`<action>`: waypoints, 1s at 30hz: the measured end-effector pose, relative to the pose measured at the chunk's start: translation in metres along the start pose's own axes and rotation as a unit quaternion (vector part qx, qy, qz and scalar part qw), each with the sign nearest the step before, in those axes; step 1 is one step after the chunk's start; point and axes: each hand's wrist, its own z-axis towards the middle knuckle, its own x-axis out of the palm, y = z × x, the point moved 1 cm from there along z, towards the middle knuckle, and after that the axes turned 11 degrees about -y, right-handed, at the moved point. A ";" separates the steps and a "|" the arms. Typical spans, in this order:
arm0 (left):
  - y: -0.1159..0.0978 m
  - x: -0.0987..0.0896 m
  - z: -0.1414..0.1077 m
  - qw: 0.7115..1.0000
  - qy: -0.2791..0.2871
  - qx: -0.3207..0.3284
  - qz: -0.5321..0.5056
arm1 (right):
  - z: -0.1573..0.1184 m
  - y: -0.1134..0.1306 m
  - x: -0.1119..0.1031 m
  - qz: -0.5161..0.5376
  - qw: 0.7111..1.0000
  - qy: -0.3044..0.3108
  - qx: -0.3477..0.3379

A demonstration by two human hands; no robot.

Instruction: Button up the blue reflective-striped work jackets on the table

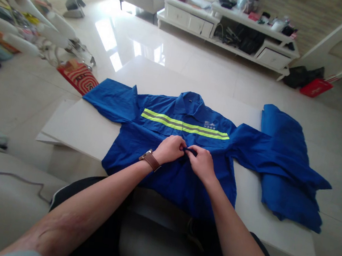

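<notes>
A blue work jacket [143,141] lies front side up, its collar pointing away from me and its sleeves spread to both sides. A yellow-green reflective stripe crosses the chest, with a white print above it on the right. My left hand [171,149], with a brown-strapped watch at the wrist, pinches the front placket just below the stripe. Close beside it, my right hand [201,161] grips the other part of the placket. A small fold of cloth is raised between the fingertips; whether a button is there is hidden.
The jacket rests on a white table [75,131]. Folded blue cloth [288,199] lies at the right end, under one sleeve. A red paper bag [78,77] and thread cones [53,35] stand at the left. Beyond is a white TV cabinet [186,20].
</notes>
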 end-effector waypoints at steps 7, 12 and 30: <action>-0.003 0.002 -0.003 1.000 0.005 0.018 -0.001 | -0.001 0.003 -0.001 -0.060 0.998 -0.006 0.018; -0.009 -0.006 -0.004 1.000 0.008 -0.009 -0.002 | 0.002 0.001 -0.003 -0.083 0.995 -0.037 0.034; 0.021 -0.003 -0.019 0.983 0.084 0.025 0.164 | -0.009 0.004 0.010 -0.060 0.974 0.177 -0.130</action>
